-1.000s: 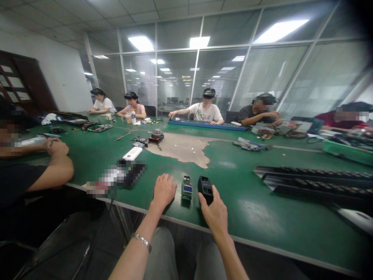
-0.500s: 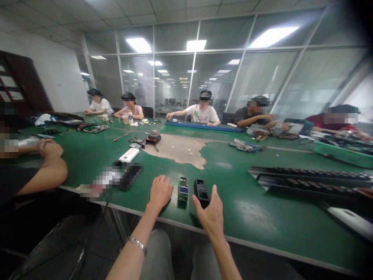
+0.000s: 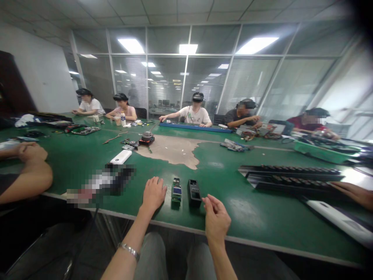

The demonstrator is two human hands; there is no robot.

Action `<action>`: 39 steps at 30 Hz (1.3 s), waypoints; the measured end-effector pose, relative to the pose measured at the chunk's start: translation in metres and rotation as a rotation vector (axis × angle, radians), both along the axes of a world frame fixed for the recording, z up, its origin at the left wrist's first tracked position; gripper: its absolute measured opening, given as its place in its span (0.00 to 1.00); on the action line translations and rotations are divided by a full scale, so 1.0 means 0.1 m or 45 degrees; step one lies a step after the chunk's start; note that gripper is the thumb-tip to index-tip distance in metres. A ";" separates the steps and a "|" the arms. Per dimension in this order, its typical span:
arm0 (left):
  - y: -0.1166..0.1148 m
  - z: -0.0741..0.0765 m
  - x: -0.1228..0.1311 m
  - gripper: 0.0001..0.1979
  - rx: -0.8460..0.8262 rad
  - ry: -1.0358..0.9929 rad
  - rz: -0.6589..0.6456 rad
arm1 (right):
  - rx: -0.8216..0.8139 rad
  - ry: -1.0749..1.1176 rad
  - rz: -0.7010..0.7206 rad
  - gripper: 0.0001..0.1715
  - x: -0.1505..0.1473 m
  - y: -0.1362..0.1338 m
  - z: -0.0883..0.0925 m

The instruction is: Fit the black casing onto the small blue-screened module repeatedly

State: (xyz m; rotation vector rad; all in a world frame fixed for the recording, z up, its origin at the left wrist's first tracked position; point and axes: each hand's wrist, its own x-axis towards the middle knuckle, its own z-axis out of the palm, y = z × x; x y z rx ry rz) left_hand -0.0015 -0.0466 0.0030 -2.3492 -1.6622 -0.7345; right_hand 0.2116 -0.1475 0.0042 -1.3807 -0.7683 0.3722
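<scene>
My left hand [image 3: 155,194] lies palm down on the green table, its fingers stretched out just left of a small circuit board. That green circuit board [image 3: 176,192] carries a dark blue-violet block like a little screen and lies flat, lengthwise to me. Right of it sits a long black plastic casing [image 3: 194,192] with openings in its upper face. My right hand [image 3: 217,217] is beside the casing's near right corner, thumb and fingertips drawn together. Nothing shows between those fingers. Neither hand appears to hold the board or the casing.
Two long black rails [image 3: 291,177] and a white elongated device [image 3: 340,221] lie to the right, near another person's hand [image 3: 355,194]. A white power-bank-like block [image 3: 121,157] is ahead left. A person's folded arms [image 3: 33,167] rest at left; several people sit opposite.
My right hand has moved off the casing to its right, and its spread fingers have closed together. My left hand stays beside the board. The view has turned slightly right.
</scene>
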 end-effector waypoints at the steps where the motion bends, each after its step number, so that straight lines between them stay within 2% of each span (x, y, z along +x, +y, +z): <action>1: 0.00 0.00 0.00 0.17 -0.001 -0.001 0.001 | 0.005 0.024 -0.026 0.31 -0.01 0.00 0.01; 6: -0.01 0.01 -0.01 0.17 -0.002 -0.001 0.004 | 0.047 -0.050 -0.099 0.35 -0.07 0.00 0.08; 9: -0.02 0.03 -0.01 0.16 0.002 -0.001 0.005 | -0.069 -0.356 -0.050 0.37 -0.11 0.02 0.08; 12: -0.03 0.04 -0.01 0.16 0.005 -0.001 -0.002 | -0.163 -0.701 -0.027 0.49 -0.15 0.07 0.05; 15: -0.03 0.03 -0.01 0.15 0.002 -0.006 -0.006 | -0.205 -0.869 -0.019 0.55 -0.17 0.11 0.02; 21: -0.02 0.03 -0.02 0.16 0.005 -0.014 -0.001 | -0.359 -0.951 0.000 0.48 -0.18 0.09 0.00; 26: -0.03 0.02 -0.02 0.17 0.003 -0.025 -0.005 | -0.402 -1.052 -0.009 0.48 -0.20 0.11 0.02; 30: -0.03 0.02 -0.02 0.16 0.006 -0.020 0.006 | -0.477 -1.053 0.032 0.42 -0.21 0.16 0.04; 36: -0.03 0.04 -0.01 0.15 0.001 -0.010 0.014 | -0.302 -0.885 -0.016 0.42 -0.36 0.17 0.28; 39: -0.04 0.04 -0.01 0.15 0.005 -0.011 0.019 | -0.238 -0.881 0.052 0.42 -0.52 0.17 0.43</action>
